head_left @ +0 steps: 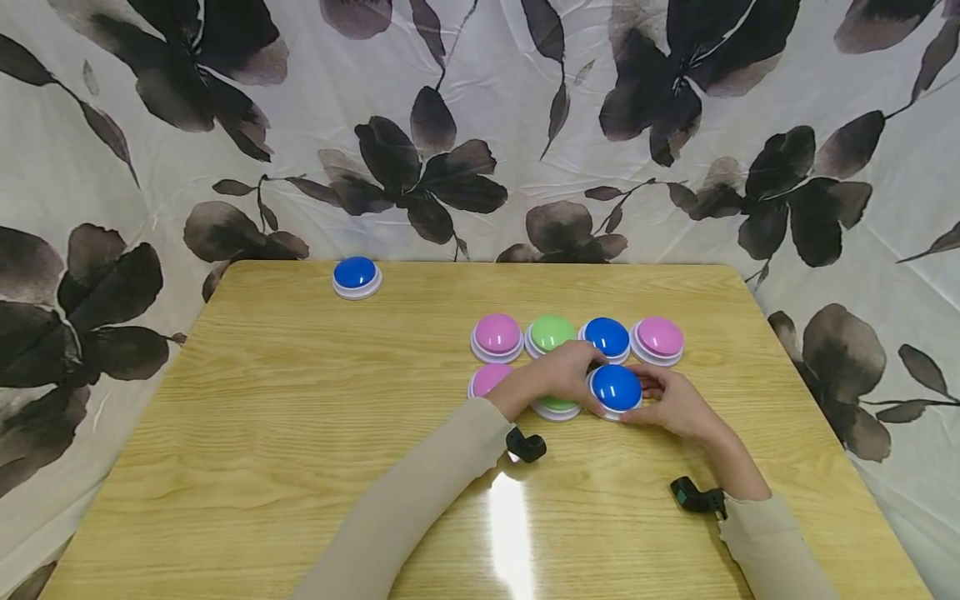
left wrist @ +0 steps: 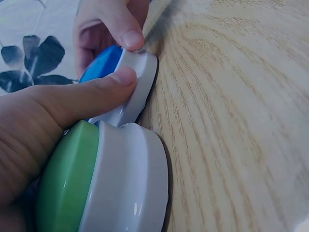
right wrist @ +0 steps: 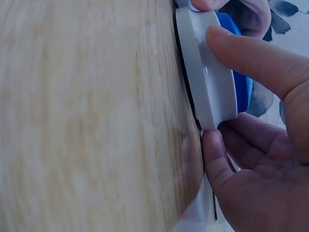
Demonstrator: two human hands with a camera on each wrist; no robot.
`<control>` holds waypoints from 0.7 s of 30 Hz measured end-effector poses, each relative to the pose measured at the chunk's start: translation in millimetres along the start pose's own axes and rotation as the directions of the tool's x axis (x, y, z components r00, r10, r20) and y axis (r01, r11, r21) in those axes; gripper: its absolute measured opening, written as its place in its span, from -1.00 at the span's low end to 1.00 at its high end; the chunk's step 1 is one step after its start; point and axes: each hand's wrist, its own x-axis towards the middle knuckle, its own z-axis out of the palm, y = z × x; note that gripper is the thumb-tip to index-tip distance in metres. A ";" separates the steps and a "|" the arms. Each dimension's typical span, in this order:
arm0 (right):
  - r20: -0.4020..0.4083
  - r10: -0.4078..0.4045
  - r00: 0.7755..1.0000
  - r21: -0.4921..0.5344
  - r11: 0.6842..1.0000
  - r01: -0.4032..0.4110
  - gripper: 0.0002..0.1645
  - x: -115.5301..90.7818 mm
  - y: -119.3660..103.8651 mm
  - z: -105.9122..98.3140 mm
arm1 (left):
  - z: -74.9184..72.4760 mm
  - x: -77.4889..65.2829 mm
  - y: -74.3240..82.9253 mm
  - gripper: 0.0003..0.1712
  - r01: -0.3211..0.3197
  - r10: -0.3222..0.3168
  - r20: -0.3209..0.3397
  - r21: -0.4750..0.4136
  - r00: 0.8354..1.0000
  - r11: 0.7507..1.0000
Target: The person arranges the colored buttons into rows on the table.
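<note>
A blue dome push button point(head_left: 617, 387) with a white base sits on the table between both hands. My left hand point(head_left: 567, 374) grips its left side, the thumb point(left wrist: 104, 92) lying on the white base in the left wrist view. From the right, my right hand point(head_left: 673, 403) holds the same button, with the thumb point(right wrist: 251, 55) on the base and fingers curled under its far side. Beside it, partly covered by the left hand, is a green button point(head_left: 557, 407). A pink button point(head_left: 491, 377) stands left of that, half hidden by the wrist.
Behind the hands runs a row: a pink button point(head_left: 497, 335), a green button point(head_left: 552, 332), a blue button point(head_left: 607, 336) and another pink button point(head_left: 658, 337). A lone blue button point(head_left: 356, 275) stands at the table's point(head_left: 300, 400) back left. Flowered cloth point(head_left: 525, 108) hangs behind.
</note>
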 end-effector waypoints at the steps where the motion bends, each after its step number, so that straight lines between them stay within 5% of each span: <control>1: 0.000 -0.001 1.000 -0.002 1.000 0.001 -0.08 0.1 -0.1 0.0 | -0.3 -0.1 0.1 -0.07 -0.001 0.001 -0.002 -0.002 1.000 1.000; 12: 0.014 0.002 1.000 -0.029 1.000 -0.002 -0.10 0.1 1.4 0.7 | -1.5 -2.8 0.4 -0.07 -0.007 0.007 0.007 -0.005 1.000 1.000; 21: -0.004 0.018 1.000 0.042 0.999 -0.017 -0.04 -6.7 -8.2 -16.0 | -21.4 -4.2 0.3 -0.15 -0.046 0.054 0.052 -0.158 0.997 0.986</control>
